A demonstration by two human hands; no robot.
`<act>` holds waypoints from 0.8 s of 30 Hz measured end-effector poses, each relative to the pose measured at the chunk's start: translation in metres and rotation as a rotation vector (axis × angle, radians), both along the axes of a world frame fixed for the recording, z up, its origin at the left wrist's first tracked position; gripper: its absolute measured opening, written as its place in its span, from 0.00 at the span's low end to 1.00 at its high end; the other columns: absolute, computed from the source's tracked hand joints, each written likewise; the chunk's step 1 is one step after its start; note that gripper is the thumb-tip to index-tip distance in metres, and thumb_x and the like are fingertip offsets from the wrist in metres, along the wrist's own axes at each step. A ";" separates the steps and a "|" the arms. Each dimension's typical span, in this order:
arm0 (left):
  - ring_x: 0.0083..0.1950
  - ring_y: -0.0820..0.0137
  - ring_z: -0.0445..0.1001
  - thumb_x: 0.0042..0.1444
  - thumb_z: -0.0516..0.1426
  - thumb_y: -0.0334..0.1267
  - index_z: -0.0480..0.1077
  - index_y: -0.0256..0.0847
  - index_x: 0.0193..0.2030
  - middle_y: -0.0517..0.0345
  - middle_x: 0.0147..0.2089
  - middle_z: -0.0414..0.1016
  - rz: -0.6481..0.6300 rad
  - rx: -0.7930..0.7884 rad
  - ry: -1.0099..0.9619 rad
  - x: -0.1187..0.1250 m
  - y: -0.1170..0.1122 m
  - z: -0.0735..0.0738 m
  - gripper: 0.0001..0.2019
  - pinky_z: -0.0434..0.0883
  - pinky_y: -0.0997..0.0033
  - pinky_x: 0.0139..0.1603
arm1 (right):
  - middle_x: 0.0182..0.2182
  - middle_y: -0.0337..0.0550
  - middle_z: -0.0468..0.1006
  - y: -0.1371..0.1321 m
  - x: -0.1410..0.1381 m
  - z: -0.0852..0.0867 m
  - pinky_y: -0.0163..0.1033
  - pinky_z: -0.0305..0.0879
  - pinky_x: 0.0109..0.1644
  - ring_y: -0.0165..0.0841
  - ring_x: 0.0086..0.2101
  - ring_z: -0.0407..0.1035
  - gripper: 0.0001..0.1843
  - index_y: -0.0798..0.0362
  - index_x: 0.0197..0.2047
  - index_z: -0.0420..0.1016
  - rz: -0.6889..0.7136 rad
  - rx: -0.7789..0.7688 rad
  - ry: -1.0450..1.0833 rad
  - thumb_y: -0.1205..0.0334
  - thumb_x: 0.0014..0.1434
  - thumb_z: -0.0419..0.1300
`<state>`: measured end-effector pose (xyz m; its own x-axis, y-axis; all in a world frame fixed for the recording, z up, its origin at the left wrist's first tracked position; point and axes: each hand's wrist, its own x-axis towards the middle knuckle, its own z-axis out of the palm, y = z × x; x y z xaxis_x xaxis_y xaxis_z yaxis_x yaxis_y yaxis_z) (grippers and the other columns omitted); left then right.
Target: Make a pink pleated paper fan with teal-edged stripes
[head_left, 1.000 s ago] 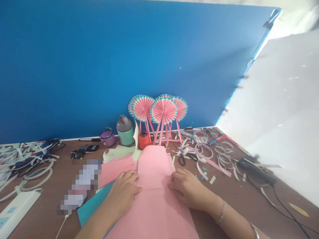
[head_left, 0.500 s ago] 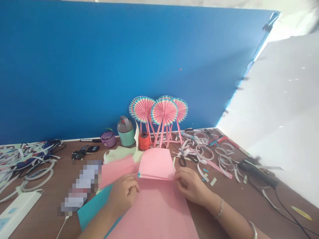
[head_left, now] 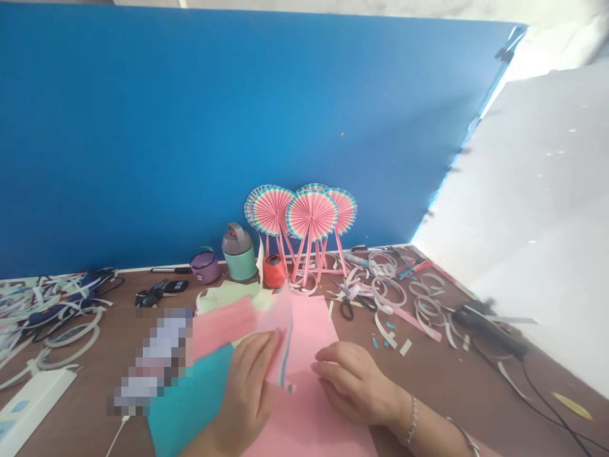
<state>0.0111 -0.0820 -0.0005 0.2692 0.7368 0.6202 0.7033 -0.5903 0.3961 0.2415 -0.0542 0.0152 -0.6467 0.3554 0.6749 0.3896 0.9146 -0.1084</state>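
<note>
My left hand (head_left: 252,381) is closed around a pink pleated paper (head_left: 284,324), which stands on edge and is a little blurred. A blue and white stripe runs down its near edge. My right hand (head_left: 356,384) is just to its right, over the large pink sheet (head_left: 309,419), fingers loosely curled and apart with nothing seen in them. Whether its fingertips touch the sheet I cannot tell. Under my left forearm lies a teal sheet (head_left: 188,393). A stack of pink paper (head_left: 221,327) rests beyond it.
Finished pink round fans (head_left: 311,216) stand against the blue partition (head_left: 190,127). Near them are a green flask (head_left: 239,257), a purple pot (head_left: 205,266) and a red roll (head_left: 274,273). Scissors (head_left: 347,309) and paper strips (head_left: 390,291) lie right; a power strip (head_left: 35,409) is at left.
The pink pleated paper has turned from lying flat to standing on edge in my left hand. My right hand has let go of its side and moved nearer to me.
</note>
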 end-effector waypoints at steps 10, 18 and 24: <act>0.41 0.63 0.66 0.56 0.45 0.21 0.57 0.42 0.62 0.52 0.42 0.69 0.061 -0.099 0.477 0.027 0.006 -0.012 0.27 0.64 0.61 0.42 | 0.32 0.44 0.73 0.003 -0.005 -0.011 0.38 0.53 0.34 0.32 0.32 0.62 0.09 0.53 0.36 0.68 -0.112 -0.021 -0.179 0.73 0.58 0.49; 0.42 0.65 0.68 0.57 0.54 0.34 0.67 0.40 0.37 0.56 0.39 0.71 0.004 -0.501 0.272 0.004 0.018 0.003 0.03 0.65 0.65 0.42 | 0.28 0.43 0.69 0.024 0.010 -0.027 0.37 0.54 0.35 0.33 0.32 0.61 0.09 0.51 0.31 0.76 -0.253 -0.403 -0.225 0.70 0.56 0.54; 0.39 0.67 0.69 0.53 0.56 0.33 0.71 0.43 0.27 0.60 0.32 0.71 -0.039 -0.615 0.269 -0.015 0.022 0.024 0.06 0.63 0.69 0.38 | 0.31 0.44 0.71 0.024 0.016 -0.018 0.35 0.58 0.36 0.32 0.33 0.64 0.13 0.50 0.36 0.78 -0.180 -0.547 -0.223 0.71 0.58 0.53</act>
<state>-0.0035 -0.0602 0.0236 0.3892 0.9211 -0.0024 0.8074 -0.3399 0.4822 0.2579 -0.0299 -0.0031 -0.6491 0.7284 0.2194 0.5999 0.6675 -0.4411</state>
